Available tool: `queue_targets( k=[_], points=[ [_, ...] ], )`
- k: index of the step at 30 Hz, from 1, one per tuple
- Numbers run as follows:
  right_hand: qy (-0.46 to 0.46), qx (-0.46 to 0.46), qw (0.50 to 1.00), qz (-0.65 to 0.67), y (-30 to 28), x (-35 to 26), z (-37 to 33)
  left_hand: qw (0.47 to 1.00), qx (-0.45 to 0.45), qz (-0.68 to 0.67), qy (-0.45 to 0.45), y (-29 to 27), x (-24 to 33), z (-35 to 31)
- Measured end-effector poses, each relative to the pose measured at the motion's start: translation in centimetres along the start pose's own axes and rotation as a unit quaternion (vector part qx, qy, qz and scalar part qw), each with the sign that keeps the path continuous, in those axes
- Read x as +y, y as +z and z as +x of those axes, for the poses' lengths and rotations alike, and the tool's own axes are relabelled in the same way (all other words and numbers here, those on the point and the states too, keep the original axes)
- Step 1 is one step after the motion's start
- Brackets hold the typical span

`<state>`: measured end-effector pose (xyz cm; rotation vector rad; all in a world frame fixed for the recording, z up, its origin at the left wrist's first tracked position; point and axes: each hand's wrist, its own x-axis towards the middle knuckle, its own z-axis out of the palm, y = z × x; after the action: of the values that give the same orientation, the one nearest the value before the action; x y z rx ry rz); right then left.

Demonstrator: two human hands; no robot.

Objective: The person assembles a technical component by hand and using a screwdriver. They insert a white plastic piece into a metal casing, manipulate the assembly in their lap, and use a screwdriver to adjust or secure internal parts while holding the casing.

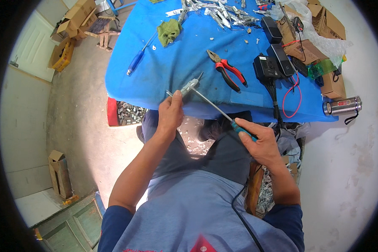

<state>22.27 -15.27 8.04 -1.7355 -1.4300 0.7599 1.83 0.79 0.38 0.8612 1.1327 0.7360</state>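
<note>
My left hand (171,112) is closed on a slim grey-white part (190,86) with a thin dark tip, at the table's near edge. The exact kind of this part cannot be made out. My right hand (260,140) grips the teal handle of a screwdriver (213,104). Its long metal shaft slants up to the left, and the end meets the side of the grey-white part. Beyond my hands lie pliers (227,70) with red and black handles, jaws apart. To the left rests a second screwdriver (136,62) with a blue handle, beside a crumpled green cloth (169,32).
The table wears a blue cover (197,46). Many similar grey-white parts (222,14) are heaped at the back. Black power adapters (266,67) with cables, a green bottle (323,68) and a steel flask (344,106) line the right. A red-edged box of small pieces (130,113) stands below left.
</note>
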Motion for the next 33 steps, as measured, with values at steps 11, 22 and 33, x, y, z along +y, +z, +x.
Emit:
queue_targets(
  k=[11, 22, 33],
  points=[
    [-0.054, -0.047, 0.993, -0.09, -2.5, -2.2, 1.2, 0.999, -0.013, 0.034, 0.035, -0.3, -0.9, 0.3],
    [-0.014, -0.112, 0.989, -0.1, -3.8, -3.2, 2.9, 1.0, -0.014, 0.011, 0.007, 0.0, -2.5, -0.2],
    [0.267, -0.132, 0.933, 0.203, -2.5, -0.1, 2.4, 1.0, -0.013, -0.008, -0.015, -0.3, -1.9, 0.2]
  ],
)
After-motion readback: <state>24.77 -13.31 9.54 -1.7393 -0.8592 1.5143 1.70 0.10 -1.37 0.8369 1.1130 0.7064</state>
